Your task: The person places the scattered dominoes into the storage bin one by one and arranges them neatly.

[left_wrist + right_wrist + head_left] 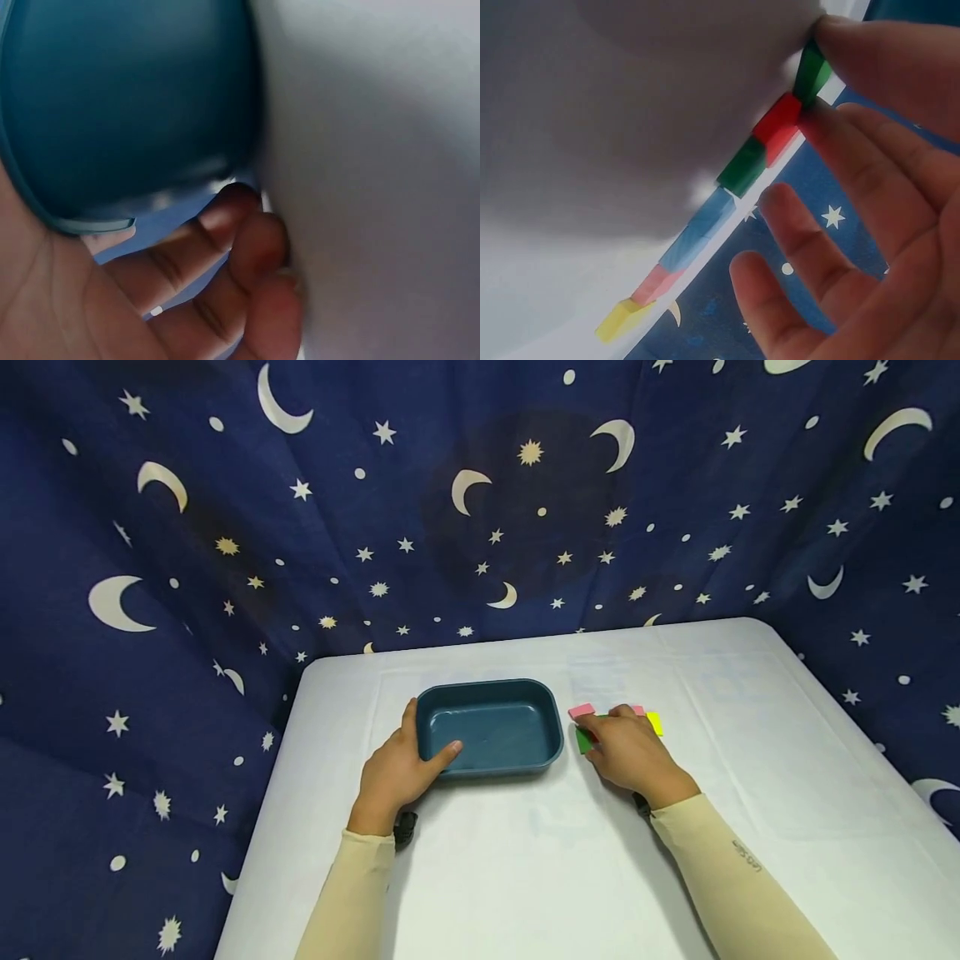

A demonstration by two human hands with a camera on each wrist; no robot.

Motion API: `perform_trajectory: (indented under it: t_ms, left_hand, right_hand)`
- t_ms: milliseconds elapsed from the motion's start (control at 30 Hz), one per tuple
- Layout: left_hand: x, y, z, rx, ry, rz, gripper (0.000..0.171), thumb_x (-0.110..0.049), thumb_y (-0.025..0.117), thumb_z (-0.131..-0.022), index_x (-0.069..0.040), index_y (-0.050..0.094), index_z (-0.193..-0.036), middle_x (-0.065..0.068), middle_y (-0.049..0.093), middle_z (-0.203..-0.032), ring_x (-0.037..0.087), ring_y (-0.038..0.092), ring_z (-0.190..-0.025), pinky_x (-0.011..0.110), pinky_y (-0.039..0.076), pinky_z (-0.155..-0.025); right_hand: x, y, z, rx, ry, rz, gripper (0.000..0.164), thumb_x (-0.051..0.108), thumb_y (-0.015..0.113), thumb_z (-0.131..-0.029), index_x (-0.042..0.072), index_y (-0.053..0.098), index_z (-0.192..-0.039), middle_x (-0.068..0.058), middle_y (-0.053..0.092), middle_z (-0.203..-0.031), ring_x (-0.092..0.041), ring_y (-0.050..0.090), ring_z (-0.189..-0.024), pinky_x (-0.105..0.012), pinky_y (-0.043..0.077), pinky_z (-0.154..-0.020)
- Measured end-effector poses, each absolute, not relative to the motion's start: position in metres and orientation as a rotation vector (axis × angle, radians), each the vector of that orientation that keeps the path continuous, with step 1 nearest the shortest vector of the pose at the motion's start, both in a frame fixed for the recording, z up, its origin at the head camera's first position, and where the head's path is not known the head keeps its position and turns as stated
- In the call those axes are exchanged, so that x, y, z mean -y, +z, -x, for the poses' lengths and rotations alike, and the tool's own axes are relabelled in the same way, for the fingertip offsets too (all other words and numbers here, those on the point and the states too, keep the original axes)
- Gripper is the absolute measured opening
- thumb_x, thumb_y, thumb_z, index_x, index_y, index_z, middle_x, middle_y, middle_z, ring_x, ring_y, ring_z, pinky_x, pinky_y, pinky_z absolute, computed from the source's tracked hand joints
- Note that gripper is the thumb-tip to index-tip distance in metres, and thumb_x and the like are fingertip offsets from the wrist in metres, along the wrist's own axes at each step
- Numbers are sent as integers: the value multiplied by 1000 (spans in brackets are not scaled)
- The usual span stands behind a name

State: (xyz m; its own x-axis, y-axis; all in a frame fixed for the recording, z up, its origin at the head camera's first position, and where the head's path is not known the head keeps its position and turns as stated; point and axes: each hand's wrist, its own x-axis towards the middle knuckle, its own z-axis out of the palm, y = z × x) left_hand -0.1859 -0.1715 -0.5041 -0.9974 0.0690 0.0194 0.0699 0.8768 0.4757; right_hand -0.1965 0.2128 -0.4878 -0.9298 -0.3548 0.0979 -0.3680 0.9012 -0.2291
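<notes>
A dark teal rectangular tub (495,770) stands on the table. My left hand (397,772) grips its left end, the thumb over the near rim and the other fingers down the outer wall, as the left wrist view shows. To the right of the tub, my right hand (628,750) pinches a green block (811,73) between thumb and index finger. Beside that block a row of small blocks runs along the table: a red block (780,124), a dark green block (742,166), blue blocks (699,226), a pink block (656,283) and a yellow block (620,319).
A white cloth (510,868) covers the table. Around its back and sides hangs a dark blue curtain (420,510) printed with moons and stars. Another pink block (581,711) lies just past the right fingertips.
</notes>
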Motion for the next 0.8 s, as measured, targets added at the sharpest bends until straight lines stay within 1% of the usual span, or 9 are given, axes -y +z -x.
perform_trajectory:
  t_ms: [200, 300, 367, 533, 600, 700, 800]
  left_hand:
    - [167, -504, 188, 3022, -727, 103, 125, -100, 40, -80, -19, 8, -171, 18, 64, -142, 32, 72, -106, 53, 58, -72]
    - [167, -505, 187, 3022, -721, 100, 127, -101, 40, -79, -21, 7, -172, 17, 64, -143, 32, 72, -107, 52, 58, -71]
    - [169, -505, 185, 3026, -720, 96, 127, -101, 40, -78, -23, 5, -172, 17, 63, -144, 32, 72, -108, 52, 58, -70]
    - [174, -507, 181, 3027, -723, 79, 126, -101, 40, -79, -26, 2, -172, 18, 62, -146, 32, 71, -110, 52, 58, -70]
    - [174, -507, 181, 3022, -724, 78, 125, -101, 40, -79, -25, 2, -172, 18, 62, -144, 33, 71, -111, 52, 58, -72]
    - [172, -507, 182, 3013, -713, 89, 125, -100, 39, -80, -23, 4, -172, 18, 65, -140, 32, 71, -110, 55, 58, -74]
    - [167, -505, 184, 3014, -692, 102, 125, -101, 38, -79, -23, 6, -172, 17, 65, -140, 32, 71, -112, 64, 53, -82]
  right_hand:
    - [-215, -487, 194, 3003, 390, -562, 58, 11, 86, -84, 12, 70, -139, -7, 77, -107, -39, 57, -110, -53, 49, -84]
    - [-213, -486, 195, 3006, 384, -563, 56, 11, 86, -83, 10, 71, -137, -6, 77, -105, -37, 57, -107, -51, 49, -82]
    - [-210, -485, 197, 3020, 375, -569, 53, 12, 86, -83, 9, 72, -134, -5, 77, -101, -36, 57, -104, -49, 49, -80]
    - [-204, -479, 202, 3057, 391, -600, 55, 14, 85, -84, 9, 69, -136, 1, 73, -91, -34, 59, -102, -45, 50, -76]
    - [-205, -475, 204, 3057, 411, -602, 58, 14, 84, -83, 10, 67, -138, 2, 71, -89, -35, 60, -102, -46, 50, -78]
    - [-208, -468, 204, 3043, 420, -584, 58, 15, 82, -83, 10, 66, -138, 1, 71, -87, -35, 61, -100, -49, 51, -77]
    - [-214, -457, 202, 3014, 406, -550, 58, 18, 83, -83, 9, 66, -138, -2, 74, -91, -34, 60, -96, -52, 51, -75]
